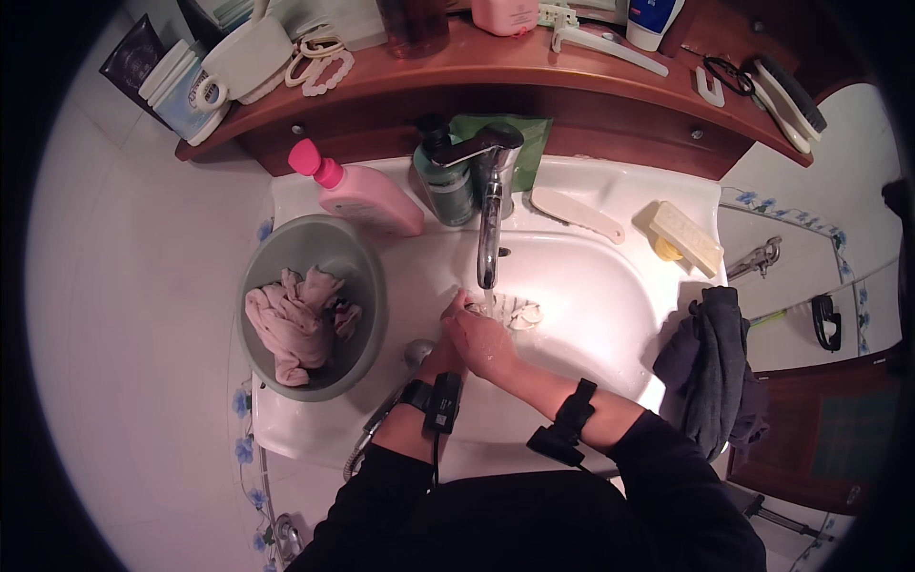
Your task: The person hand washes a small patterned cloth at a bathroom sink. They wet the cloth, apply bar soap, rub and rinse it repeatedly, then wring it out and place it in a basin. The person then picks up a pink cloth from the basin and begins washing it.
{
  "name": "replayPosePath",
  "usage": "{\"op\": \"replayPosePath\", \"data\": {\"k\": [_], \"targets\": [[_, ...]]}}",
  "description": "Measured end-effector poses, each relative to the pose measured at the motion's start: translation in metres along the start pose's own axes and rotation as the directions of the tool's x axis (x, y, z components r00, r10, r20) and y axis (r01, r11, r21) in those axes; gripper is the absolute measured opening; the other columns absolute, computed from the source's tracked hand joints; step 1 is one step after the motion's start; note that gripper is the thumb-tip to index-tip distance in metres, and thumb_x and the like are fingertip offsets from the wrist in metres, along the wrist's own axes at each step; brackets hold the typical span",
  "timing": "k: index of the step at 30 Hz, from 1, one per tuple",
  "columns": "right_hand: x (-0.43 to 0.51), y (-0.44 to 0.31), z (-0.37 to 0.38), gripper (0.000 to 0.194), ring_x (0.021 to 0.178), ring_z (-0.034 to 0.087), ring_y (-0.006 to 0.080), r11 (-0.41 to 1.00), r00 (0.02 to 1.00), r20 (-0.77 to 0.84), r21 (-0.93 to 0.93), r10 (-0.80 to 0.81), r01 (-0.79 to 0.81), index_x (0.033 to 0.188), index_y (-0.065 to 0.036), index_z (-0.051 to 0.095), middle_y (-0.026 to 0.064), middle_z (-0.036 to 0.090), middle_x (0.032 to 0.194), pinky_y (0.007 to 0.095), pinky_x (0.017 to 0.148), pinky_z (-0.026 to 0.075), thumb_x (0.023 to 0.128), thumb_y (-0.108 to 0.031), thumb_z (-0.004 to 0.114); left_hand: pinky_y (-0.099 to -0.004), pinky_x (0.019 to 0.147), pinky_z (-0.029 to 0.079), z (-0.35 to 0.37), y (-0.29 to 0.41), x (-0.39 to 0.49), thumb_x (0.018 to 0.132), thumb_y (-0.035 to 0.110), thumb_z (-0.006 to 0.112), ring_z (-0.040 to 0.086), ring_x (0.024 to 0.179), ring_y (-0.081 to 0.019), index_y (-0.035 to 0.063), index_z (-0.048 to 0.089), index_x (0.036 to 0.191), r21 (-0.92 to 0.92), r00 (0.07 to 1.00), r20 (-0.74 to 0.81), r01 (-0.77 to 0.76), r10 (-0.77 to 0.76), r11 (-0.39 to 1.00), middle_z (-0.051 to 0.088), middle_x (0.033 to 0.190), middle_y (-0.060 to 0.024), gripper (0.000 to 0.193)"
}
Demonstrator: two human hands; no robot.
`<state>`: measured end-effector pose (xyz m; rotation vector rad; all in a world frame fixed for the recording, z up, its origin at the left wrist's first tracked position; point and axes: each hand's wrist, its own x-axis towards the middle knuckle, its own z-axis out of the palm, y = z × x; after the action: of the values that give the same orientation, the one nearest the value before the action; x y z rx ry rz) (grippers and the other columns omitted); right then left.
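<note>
Over the white sink basin, my two hands are pressed together under a chrome faucet with water running from it. My left hand is mostly covered by my right hand, which lies across it and is wet. Whether anything is held between them is hidden. Just beyond my fingers, a small wet, light-coloured cloth rests low in the basin. Left of my hands, a grey-green plastic tub holds a crumpled pink cloth and a smaller dark patterned one.
Behind the basin stand a pink pump bottle, a green pump bottle and a pale-handled brush. A soap bar sits at the right corner. Dark clothes hang over the right rim. A wooden shelf carries toiletries.
</note>
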<state>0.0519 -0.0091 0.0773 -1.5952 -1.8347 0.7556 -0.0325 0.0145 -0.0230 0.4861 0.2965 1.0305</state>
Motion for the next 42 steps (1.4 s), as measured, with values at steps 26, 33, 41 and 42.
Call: {"op": "replayPosePath", "data": {"k": [26,33,41,42], "targets": [[0.008,0.005,-0.007,0.024,0.077,0.056,0.0388,0.952,0.964,-0.033,0.17,0.262,-0.253,0.082,-0.002,0.056,0.0223,0.058,0.081,0.0419,0.069,0.046,0.079,-0.026,0.054,-0.03,0.081,0.041,-0.032,-0.042,0.016,0.089,0.022,0.045,0.053,0.089,-0.017,0.0032,0.052,0.1,-0.515,0.923,0.293,-0.069,0.251,0.854,0.055,0.093,-0.0068,0.023],[0.001,-0.005,-0.006,0.028,0.072,0.056,0.0388,0.987,0.994,0.001,0.12,-0.105,0.104,0.079,-0.004,0.057,0.0211,0.059,0.076,0.0461,0.066,0.045,0.084,-0.029,0.045,-0.0302,0.067,0.043,0.016,-0.001,-0.013,0.089,0.028,0.043,0.052,0.075,-0.0177,0.0102,0.05,0.085,-0.181,0.949,-0.314,-0.042,-0.017,0.983,0.053,0.083,-0.0048,0.019],[0.019,0.067,-0.022,0.031,0.071,0.056,0.0378,0.977,0.977,-0.034,0.029,0.21,-0.209,0.079,-0.003,0.058,0.021,0.058,0.073,0.0433,0.065,0.045,0.082,-0.033,0.049,-0.0277,0.057,0.043,0.045,-0.002,0.007,0.082,0.011,0.049,0.052,0.074,-0.0109,0.0106,0.054,0.093,0.104,0.704,-0.634,0.486,-0.319,0.868,0.053,0.08,0.0007,0.013],[0.014,0.076,-0.03,0.03,0.069,0.057,0.0367,0.98,0.98,0.037,0.034,0.194,-0.195,0.081,-0.003,0.058,0.0203,0.058,0.07,0.042,0.065,0.045,0.081,-0.033,0.051,-0.0281,0.059,0.044,0.041,0.0,0.006,0.081,0.009,0.05,0.053,0.074,-0.0119,0.01,0.055,0.093,0.364,0.761,-0.597,0.54,-0.255,0.759,0.055,0.081,-0.0002,0.013]]}}
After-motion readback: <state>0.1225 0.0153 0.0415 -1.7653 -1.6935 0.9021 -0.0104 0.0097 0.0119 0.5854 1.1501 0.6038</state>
